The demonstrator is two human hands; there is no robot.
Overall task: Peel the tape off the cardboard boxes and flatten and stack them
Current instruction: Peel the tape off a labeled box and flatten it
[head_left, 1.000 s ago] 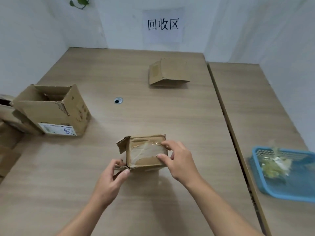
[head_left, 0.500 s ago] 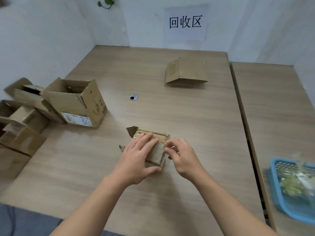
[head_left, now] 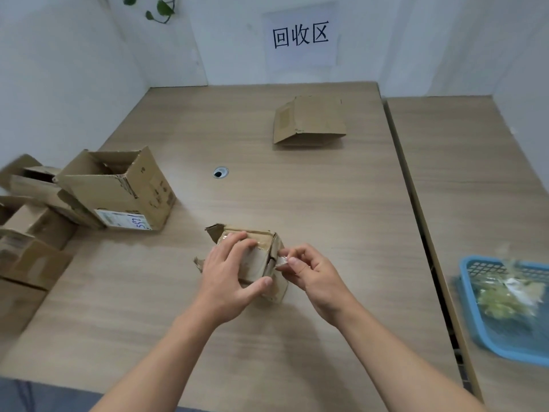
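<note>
A small taped cardboard box (head_left: pixel 261 260) lies on the wooden table (head_left: pixel 297 197) in front of me. My left hand (head_left: pixel 230 275) lies flat over its top and near side, pressing it down. My right hand (head_left: pixel 309 273) is at the box's right end, thumb and forefinger pinched on a strip of clear tape (head_left: pixel 280 262) that lifts off the corner. A flattened box (head_left: pixel 309 120) lies at the far side of the table, below the wall sign.
An open box with a white label (head_left: pixel 118 188) stands at the left, with several more boxes (head_left: pixel 26 233) heaped beside it. A blue basket (head_left: pixel 511 337) holding crumpled tape sits on the right table. A cable hole (head_left: pixel 220 172) marks the table's middle.
My left hand moved from the box's lower left corner onto its top. My right hand shifted to the right end and pinched the tape. The view swung left.
</note>
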